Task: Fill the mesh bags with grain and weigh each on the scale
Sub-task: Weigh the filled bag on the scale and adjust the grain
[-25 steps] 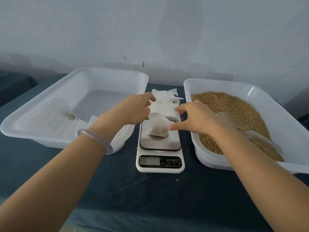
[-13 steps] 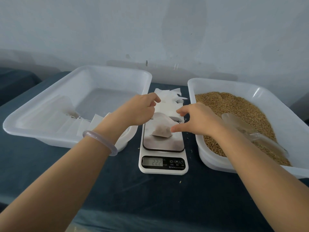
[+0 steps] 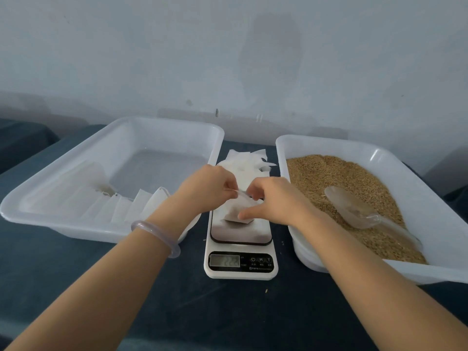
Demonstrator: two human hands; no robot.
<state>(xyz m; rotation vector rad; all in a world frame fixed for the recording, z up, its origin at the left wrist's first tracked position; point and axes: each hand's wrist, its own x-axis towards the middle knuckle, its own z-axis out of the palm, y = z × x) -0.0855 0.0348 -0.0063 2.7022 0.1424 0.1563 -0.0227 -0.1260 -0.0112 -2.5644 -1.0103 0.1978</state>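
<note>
Mesh bag (image 3: 231,211), brown with grain inside, sits on the steel platform of the scale (image 3: 240,271), towards the platform's 12 o'clock edge. Both hands meet over its top. The left hand (image 3: 210,188) comes in from 9 o'clock with fingers curled, pinching the bag's upper edge, where a thin white strip (image 3: 238,192) runs across to the other hand. The right hand (image 3: 272,198) comes in from 3 o'clock, fingertips pinching the same top edge while its thumb lies against the bag's lower corner. The scale's display is lit, but its digits are too faint to read surely.

At 12 o'clock from the scale, just behind it, lies a loose stack of empty white bags (image 3: 249,160). At 9 o'clock stands a white plastic tray (image 3: 63,225) with a row of white bags (image 3: 121,210) leaning along its near wall. At 3 o'clock a matching tray (image 3: 329,145) holds a bed of grain (image 3: 329,178), with a clear plastic scoop (image 3: 352,211) lying on it, handle pointing to 5 o'clock. A pale bangle (image 3: 162,239) circles the left wrist. Everything rests on a dark blue cloth (image 3: 228,315), a few stray kernels (image 3: 266,290) beside the scale's near corner
</note>
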